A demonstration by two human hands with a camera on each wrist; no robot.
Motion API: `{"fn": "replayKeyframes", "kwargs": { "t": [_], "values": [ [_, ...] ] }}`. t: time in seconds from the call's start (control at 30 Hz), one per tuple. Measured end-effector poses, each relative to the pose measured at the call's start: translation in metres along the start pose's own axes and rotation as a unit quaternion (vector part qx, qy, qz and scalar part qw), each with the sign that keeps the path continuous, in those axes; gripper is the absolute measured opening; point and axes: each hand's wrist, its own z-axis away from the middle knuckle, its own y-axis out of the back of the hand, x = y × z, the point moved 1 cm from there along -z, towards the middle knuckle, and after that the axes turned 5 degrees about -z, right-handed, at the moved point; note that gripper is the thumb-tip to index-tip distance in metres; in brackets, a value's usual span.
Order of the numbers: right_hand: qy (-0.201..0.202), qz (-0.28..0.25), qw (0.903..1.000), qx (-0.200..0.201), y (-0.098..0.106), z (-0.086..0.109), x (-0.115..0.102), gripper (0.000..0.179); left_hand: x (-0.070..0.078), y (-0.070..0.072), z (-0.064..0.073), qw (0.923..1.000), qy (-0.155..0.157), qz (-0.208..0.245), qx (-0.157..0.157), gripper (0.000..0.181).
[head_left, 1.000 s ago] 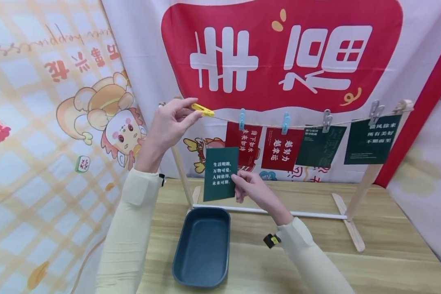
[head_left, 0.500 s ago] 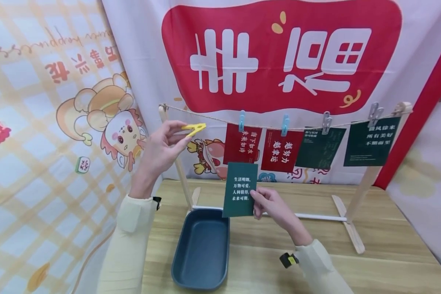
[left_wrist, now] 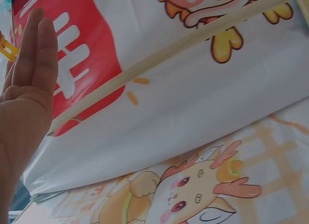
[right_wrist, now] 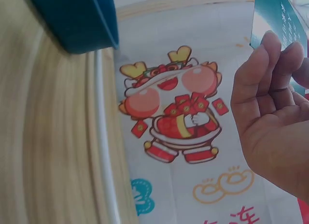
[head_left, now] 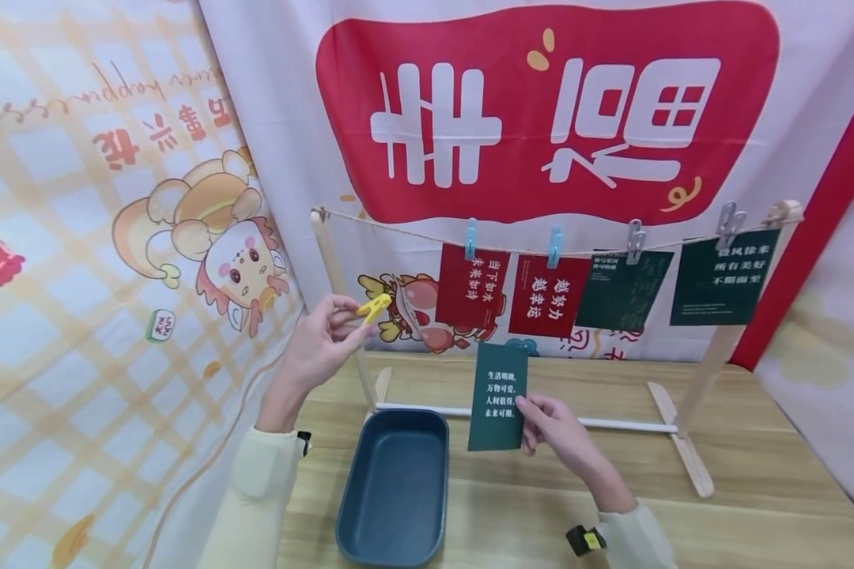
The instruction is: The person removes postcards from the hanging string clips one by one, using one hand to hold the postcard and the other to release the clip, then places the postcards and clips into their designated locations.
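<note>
My left hand (head_left: 325, 341) pinches a yellow clothespin (head_left: 374, 307) in front of the left post, below the string line. In the left wrist view the clothespin (left_wrist: 8, 49) shows partly behind the fingers. My right hand (head_left: 557, 431) holds a dark green card (head_left: 498, 397) with white text by its right edge, upright over the table. The right wrist view shows that card (right_wrist: 275, 21) past the curled fingers. On the string (head_left: 391, 227) hang a red card (head_left: 471, 286) and another red card (head_left: 545, 295) from blue clothespins, and two green cards (head_left: 623, 291) from grey clothespins.
A dark blue tray (head_left: 394, 490) stands on the wooden table (head_left: 512, 506) at the rack's left foot. The wooden rack has a left post (head_left: 330, 261), a right post (head_left: 712, 371) and a white bottom bar (head_left: 626, 425). A printed cloth (head_left: 270, 47) hangs behind.
My left hand has come down from the string with the yellow clothespin, leaving the string's left end bare. My right hand has carried the green card down and to the right.
</note>
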Motion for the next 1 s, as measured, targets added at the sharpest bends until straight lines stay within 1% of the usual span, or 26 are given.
{"fn": "replayKeyframes", "kwargs": {
  "t": [0.07,0.17,0.33,0.43,0.53,0.7,0.77,0.83,1.0],
  "values": [
    [-0.006,-0.002,1.0,0.005,0.003,0.002,0.005,0.045,-0.006,-0.003,0.003,0.9998,0.017,0.001,-0.01,0.033],
    [-0.014,-0.005,0.9998,0.015,0.009,0.004,0.012,0.044,-0.015,-0.008,0.009,0.9992,0.033,0.005,-0.024,0.033],
    [-0.016,-0.001,0.9998,0.011,0.018,0.009,0.024,0.044,-0.032,-0.02,0.019,0.9979,0.054,0.0,-0.036,0.035],
    [-0.026,-0.001,0.9996,0.012,0.026,0.013,0.033,0.046,-0.044,-0.029,0.026,0.9966,0.071,-0.002,-0.042,0.035],
    [-0.037,0.0,0.9991,0.019,0.034,0.02,0.044,0.048,-0.055,-0.038,0.033,0.9943,0.092,0.006,-0.055,0.035],
    [-0.041,0.003,0.999,0.019,0.048,0.031,0.06,0.045,-0.064,-0.049,0.043,0.9891,0.13,0.025,-0.064,0.037],
    [-0.048,0.003,0.9987,0.019,0.054,0.035,0.066,0.044,-0.068,-0.052,0.046,0.9885,0.137,0.023,-0.06,0.036],
    [-0.053,0.004,0.9984,0.017,0.06,0.04,0.072,0.043,-0.072,-0.055,0.048,0.9895,0.132,0.018,-0.057,0.035],
    [-0.078,0.01,0.9968,0.01,0.076,0.053,0.082,0.042,-0.085,-0.065,0.055,0.9914,0.12,-0.023,-0.047,0.03]
  ]
}}
